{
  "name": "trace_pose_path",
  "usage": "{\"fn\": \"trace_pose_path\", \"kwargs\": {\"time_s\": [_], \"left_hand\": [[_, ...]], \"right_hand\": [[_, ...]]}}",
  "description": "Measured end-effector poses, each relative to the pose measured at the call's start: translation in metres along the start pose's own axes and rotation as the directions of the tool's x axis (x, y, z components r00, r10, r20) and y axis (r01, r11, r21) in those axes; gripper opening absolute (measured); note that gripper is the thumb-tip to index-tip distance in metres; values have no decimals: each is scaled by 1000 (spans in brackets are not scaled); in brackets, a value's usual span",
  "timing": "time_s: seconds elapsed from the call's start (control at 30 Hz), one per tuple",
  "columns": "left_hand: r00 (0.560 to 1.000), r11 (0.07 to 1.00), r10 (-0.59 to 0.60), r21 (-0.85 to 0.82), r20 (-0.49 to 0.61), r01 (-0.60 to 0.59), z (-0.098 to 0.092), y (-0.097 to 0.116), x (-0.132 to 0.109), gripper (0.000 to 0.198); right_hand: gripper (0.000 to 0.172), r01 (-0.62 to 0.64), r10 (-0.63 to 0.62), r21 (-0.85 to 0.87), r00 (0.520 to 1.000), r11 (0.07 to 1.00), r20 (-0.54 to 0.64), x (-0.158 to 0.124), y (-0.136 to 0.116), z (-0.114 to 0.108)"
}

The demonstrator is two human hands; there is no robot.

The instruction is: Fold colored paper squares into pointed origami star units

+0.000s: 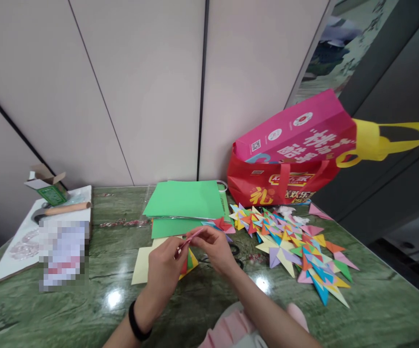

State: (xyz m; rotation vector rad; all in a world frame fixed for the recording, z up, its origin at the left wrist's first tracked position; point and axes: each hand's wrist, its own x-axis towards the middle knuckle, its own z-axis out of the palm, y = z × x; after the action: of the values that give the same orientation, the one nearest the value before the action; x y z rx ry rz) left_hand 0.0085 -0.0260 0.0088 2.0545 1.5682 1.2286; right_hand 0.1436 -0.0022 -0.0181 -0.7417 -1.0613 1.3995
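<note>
Both hands meet over the middle of the table, pinching a small folded piece of pink paper (194, 236). My left hand (164, 266), with a black band at the wrist, grips its near left end. At the upper right end, the fingers of my right hand (212, 246) are closed on it. Below them lie pieces of yellow, green and red paper (192, 264), partly covered by my left hand. Pale yellow sheets (141, 266) rest left of that hand. Black-handled scissors (235, 250) lie behind my right hand, partly hidden.
Green paper sheets (183, 200) lie at the back. Many colourful folded paper stars (285, 237) spread over the right side, before a red bag (245, 179) holding a pink box (296, 125). At left, a white board (17, 251) bears a wooden-handled tool (67, 208) and a green carton (53, 192).
</note>
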Motion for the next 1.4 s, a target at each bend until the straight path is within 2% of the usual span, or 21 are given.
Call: {"fn": "trace_pose_path", "kwargs": {"time_s": [0.1,0.2,0.3,0.4,0.47,0.5,0.57,0.6,0.67,0.73,0.8,0.9,1.03,1.13,1.3,1.4], "left_hand": [[1000,1000,-23,-14,16,23,1,-1,1,17],[977,976,-155,-129,149,174,2,0,3,29],[876,876,-276,-273,395,399,3,4,5,33],[786,816,-265,-304,558,491,1,4,8,28],[751,843,-236,-254,617,473,-5,-3,11,24],[755,878,-239,-196,611,437,-9,-8,14,20],[811,956,-257,17,526,291,-19,-20,18,13],[826,963,-264,182,499,198,-23,-27,20,17],[834,888,-281,457,475,38,-28,-38,23,38],[798,810,-310,583,516,-62,-27,-45,23,56],[765,787,-322,607,557,-110,-23,-49,22,63],[745,795,-346,600,570,-90,-16,-50,20,65],[721,813,-374,580,584,-48,-14,-51,19,61],[713,812,-382,582,589,-45,-14,-53,18,54],[705,803,-404,596,583,-33,-16,-55,18,45],[702,796,-416,605,579,-27,-18,-56,18,42]], "right_hand": [[16,13,-13,-8,1000,1000,-11,0,0,-1],[16,22,-24,-25,998,999,-53,1,1,0],[23,12,-15,-25,989,1000,-144,1,3,1],[26,29,-31,-13,972,999,-234,2,5,-1],[23,58,-72,-56,953,997,-294,5,5,-6],[22,75,-100,-87,936,993,-337,7,5,-9],[23,105,-139,-103,899,989,-415,10,4,-16],[25,124,-158,-106,888,987,-431,12,4,-20],[29,136,-178,-123,871,983,-457,14,3,-25],[31,114,-176,-165,879,980,-443,15,2,-28],[32,90,-179,-226,892,970,-415,15,0,-30],[33,93,-213,-295,888,951,-407,16,-2,-37],[35,66,-244,-384,865,921,-438,19,-6,-51],[35,24,-255,-477,869,879,-425,21,-8,-59],[29,29,-340,-707,890,706,-303,23,0,-66],[23,20,-339,-792,910,610,-238,23,7,-71]]}}
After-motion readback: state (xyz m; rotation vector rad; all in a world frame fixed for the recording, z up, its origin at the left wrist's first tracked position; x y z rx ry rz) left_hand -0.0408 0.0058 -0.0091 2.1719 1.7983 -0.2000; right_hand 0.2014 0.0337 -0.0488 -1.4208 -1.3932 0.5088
